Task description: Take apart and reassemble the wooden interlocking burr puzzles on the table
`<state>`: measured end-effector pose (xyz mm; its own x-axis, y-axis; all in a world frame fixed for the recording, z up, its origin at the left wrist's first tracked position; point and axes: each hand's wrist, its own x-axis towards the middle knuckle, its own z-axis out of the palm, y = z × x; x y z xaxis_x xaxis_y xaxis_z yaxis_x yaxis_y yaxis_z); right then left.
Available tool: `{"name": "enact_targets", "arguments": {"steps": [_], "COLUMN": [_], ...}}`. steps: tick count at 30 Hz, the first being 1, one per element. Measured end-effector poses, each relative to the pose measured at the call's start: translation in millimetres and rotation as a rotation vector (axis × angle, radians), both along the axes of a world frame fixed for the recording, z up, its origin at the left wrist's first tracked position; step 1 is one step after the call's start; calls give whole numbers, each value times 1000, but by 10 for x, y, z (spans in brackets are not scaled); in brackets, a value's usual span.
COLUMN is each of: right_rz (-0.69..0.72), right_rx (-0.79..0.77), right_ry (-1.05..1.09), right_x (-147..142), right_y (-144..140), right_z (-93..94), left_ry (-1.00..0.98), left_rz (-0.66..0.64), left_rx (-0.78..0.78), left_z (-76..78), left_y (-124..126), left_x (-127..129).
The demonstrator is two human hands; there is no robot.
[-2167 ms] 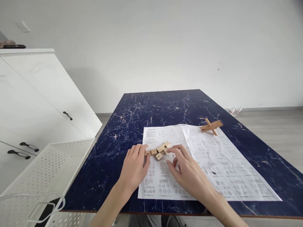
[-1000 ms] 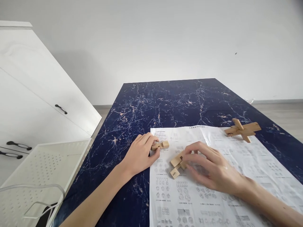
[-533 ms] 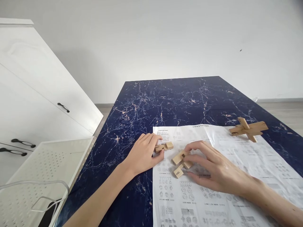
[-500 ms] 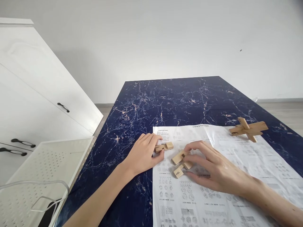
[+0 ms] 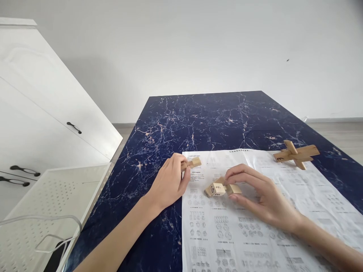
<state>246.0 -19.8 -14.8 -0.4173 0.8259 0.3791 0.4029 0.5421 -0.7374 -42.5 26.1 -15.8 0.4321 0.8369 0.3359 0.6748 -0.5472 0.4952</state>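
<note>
My left hand (image 5: 171, 181) is closed around one end of a small notched wooden puzzle piece (image 5: 195, 162), whose free end sticks out to the right just over the paper. My right hand (image 5: 262, 196) pinches a second notched wooden puzzle piece (image 5: 219, 189) between thumb and fingers. Dark letters mark its left end. Behind it, another wooden piece (image 5: 208, 193) shows only in part; I cannot tell whether the two touch. Beneath both hands lies a printed instruction sheet (image 5: 210, 247) with rows of small diagrams.
A cross-shaped assembly of wooden pieces (image 5: 307, 152) rests at the sheet's far right edge. The table (image 5: 195, 121) has a dark blue marbled top. To the left stand a white cabinet (image 5: 51, 113) and a perforated white surface (image 5: 36, 200) with a pale cable (image 5: 56, 217).
The right hand has turned its piece, so the lettered end now faces up and left, and its fingers have closed in. The left hand's piece has moved slightly up and left.
</note>
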Motion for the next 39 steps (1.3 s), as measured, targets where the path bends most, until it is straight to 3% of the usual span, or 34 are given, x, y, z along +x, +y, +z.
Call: {"name": "enact_targets", "arguments": {"steps": [4,8,15,22,27,39], "right_rz": [-41,-84,-52,-16,28,130], "right_rx": [-174,-380,-502,-582,-644,-707], "right_ry": [125,325,472,482,506,568], "right_x": [32,59,73,52,25,-88], "right_y": [9,16,29,35,19,-6], "right_z": [57,62,24,9,8,-3], "left_ry": [-415,-758,-1053,-1074,-1078,-1115], "left_rz": [73,85,-71,-82,-101,-193], "left_rx": [-209,-568,-1110,-1108,-1071,-1223], "left_z": [81,191,236,274,211,182], "left_y": [-73,-134,-95,-81,-56,-107], "left_x": [42,140,149,130,127,159]}}
